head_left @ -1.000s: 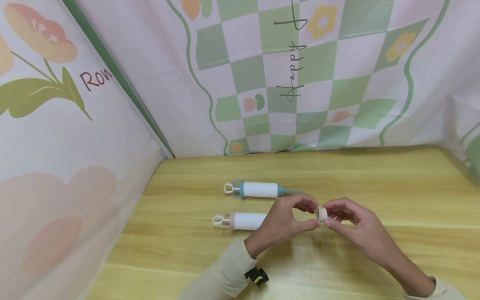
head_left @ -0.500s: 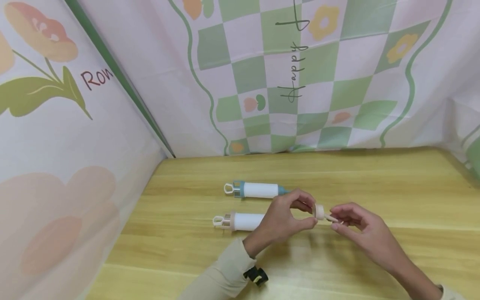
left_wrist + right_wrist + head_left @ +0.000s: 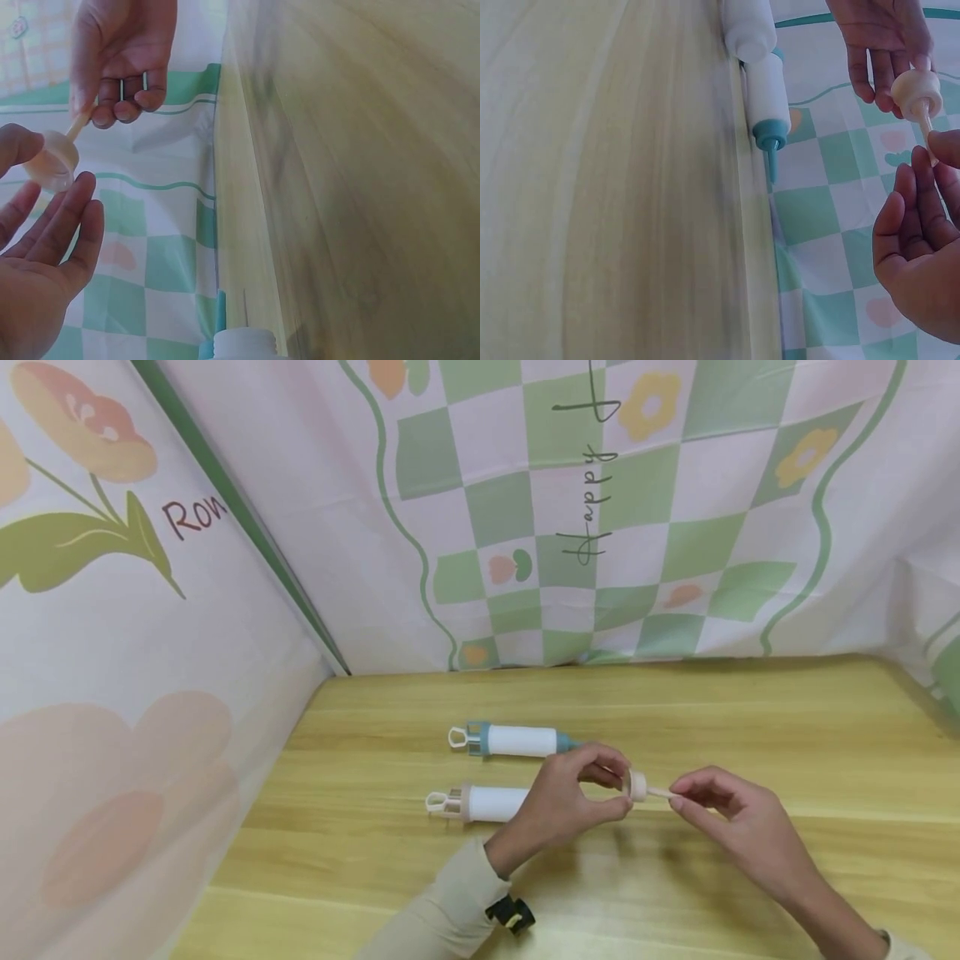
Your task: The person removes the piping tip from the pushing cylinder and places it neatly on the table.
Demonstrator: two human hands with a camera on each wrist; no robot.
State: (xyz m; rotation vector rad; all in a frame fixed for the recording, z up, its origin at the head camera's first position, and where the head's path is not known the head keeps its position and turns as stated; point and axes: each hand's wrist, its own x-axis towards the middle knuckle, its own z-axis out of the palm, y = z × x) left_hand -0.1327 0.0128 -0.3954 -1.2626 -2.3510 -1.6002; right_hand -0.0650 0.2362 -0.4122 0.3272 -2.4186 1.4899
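Note:
Between thumb and fingers my left hand [image 3: 566,797] holds a beige nozzle cap [image 3: 637,786] by its wide ring; the hollow side shows in the left wrist view [image 3: 54,163]. My right hand [image 3: 738,818] pinches the thin tapered nozzle tip [image 3: 925,124] that sticks out of the cap. Both hands are raised over the table. Partly behind my left hand lies a white syringe-like tube with beige fittings [image 3: 495,803]. Beyond it is a similar tube with blue fittings [image 3: 522,740], its thin nozzle partly covered by my left fingers.
Both tubes lie side by side on the wooden table [image 3: 825,735], their pull handles to the left. Printed cloth [image 3: 630,552] hangs along the back edge, and more cloth [image 3: 225,635] along the left side. A black band [image 3: 512,913] is on my left sleeve.
My right hand has moved right, from the cap's ring out to the nozzle's tip, uncovering the nozzle. My left hand has shifted slightly left with the cap.

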